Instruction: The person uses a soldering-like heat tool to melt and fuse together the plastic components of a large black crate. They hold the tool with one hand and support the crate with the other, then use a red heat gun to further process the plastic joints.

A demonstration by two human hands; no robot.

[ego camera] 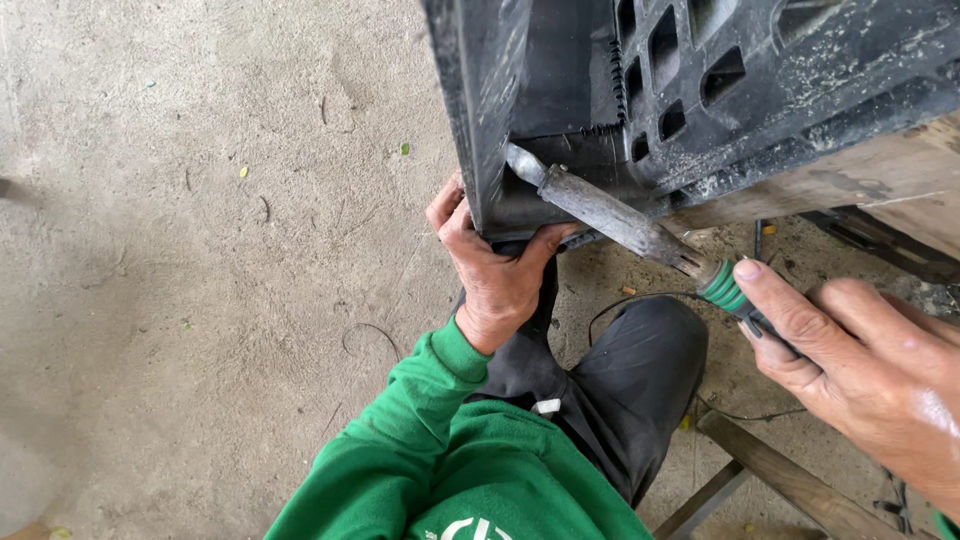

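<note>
1. A person's left hand [497,268] grips the lower corner of a black plastic crate [720,90], fingers curled tight round its near edge and thumb pressed under the rim, steadying it.
2. The right hand [860,370], at the near right, is closed round the dark grip of a soldering iron [640,232]; the forefinger lies along the green-ringed collar and the other fingers wrap the handle.
3. The iron's grey, corroded barrel runs up and left from that hand, and its tip touches the crate's wall just beside the left thumb, below a jagged, zigzag seam in the plastic.
4. The crate fills the far right of the scene, tilted, its ribbed and slotted side dusted with grit, and hides whatever lies behind it.
5. A green sleeve [430,450] covers the left arm; a knee in dark trousers [620,390] sits beneath the work.
6. A thin black cord [640,298] loops over the knee.
7. Wooden boards [880,185] lie at the right, a wooden slat [790,480] nearer, on a sandy concrete floor [200,250] strewn with small leaves.
</note>
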